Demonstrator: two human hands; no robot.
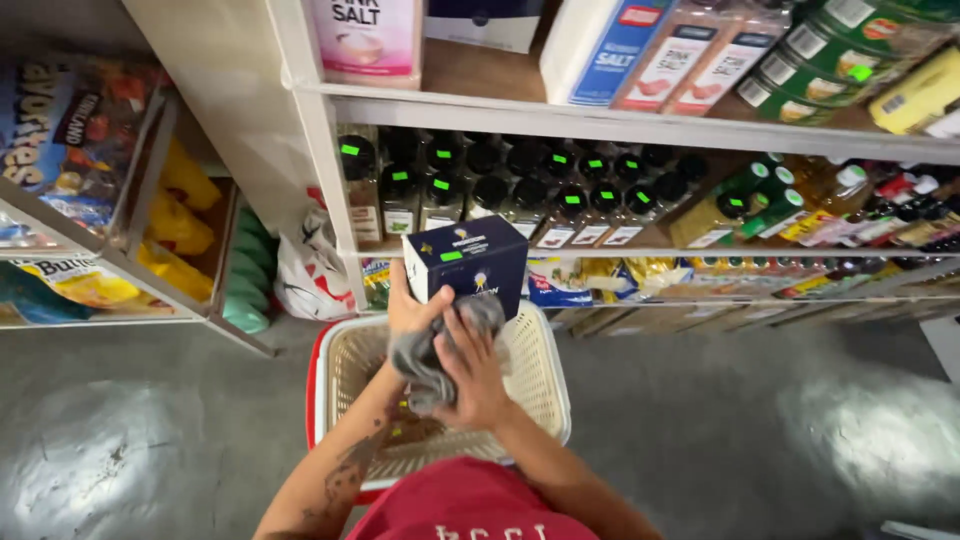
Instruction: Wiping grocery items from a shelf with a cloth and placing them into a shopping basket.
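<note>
Your right hand [475, 375] presses a grey cloth [440, 350] against the dark blue box [468, 262], which your left hand [412, 308] grips, above the cream basket [545, 375].

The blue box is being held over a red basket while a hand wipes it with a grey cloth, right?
Almost. The head view shows the dark blue box in the left hand and the right hand pressing a grey cloth against it, but the basket under it is cream-coloured, not red. Only the tray beneath the basket is red.
</note>
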